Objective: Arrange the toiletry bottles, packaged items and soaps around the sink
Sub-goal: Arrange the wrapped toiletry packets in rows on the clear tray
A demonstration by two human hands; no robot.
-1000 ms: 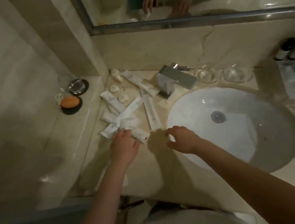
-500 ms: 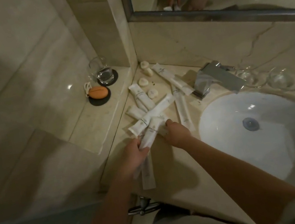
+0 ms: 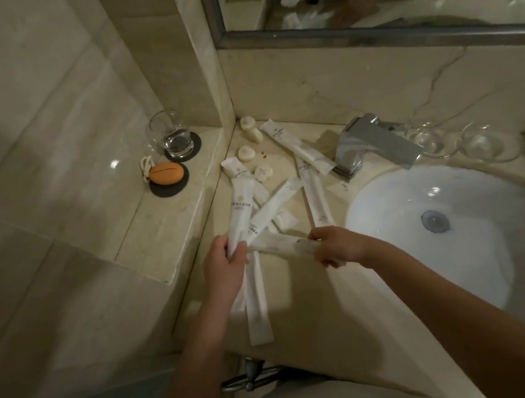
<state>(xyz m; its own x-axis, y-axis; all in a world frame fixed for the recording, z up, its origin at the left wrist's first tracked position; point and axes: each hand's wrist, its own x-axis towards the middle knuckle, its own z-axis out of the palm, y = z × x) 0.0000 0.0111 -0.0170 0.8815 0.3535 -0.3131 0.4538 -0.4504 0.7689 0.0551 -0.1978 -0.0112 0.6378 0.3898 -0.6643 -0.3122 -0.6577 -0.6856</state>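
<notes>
At the centre of the frame, in the head view, I see both bare forearms reaching up from the lower edge and meeting over the marble counter (image 3: pixel 308 312), just left of the white sink (image 3: pixel 474 267). The left hand (image 3: pixel 227 264) has its fingers curled round the lower end of a slanted packet (image 3: pixel 242 212), which rises toward the upper part of the pile. The right hand (image 3: pixel 335 248) comes in from the lower right, knuckles up, and pinches the right end of a crosswise packet (image 3: pixel 277 246). This packet spans the gap between the two hands, its left end just beside the left hand's fingers. Under the left wrist a long packet (image 3: pixel 256 307) lies flat on the counter, pointing to the bottom of the frame. Above the hands more white packets (image 3: pixel 301 150) lie crossed over one another beside the tap (image 3: pixel 373 142), and small round soaps (image 3: pixel 246 153) sit near the back corner. On the ledge at upper left stand a glass (image 3: pixel 171 137) of water and an orange oval (image 3: pixel 166 173), each on a dark coaster. Two clear dishes (image 3: pixel 484 144) sit right of the tap, behind the sink
</notes>
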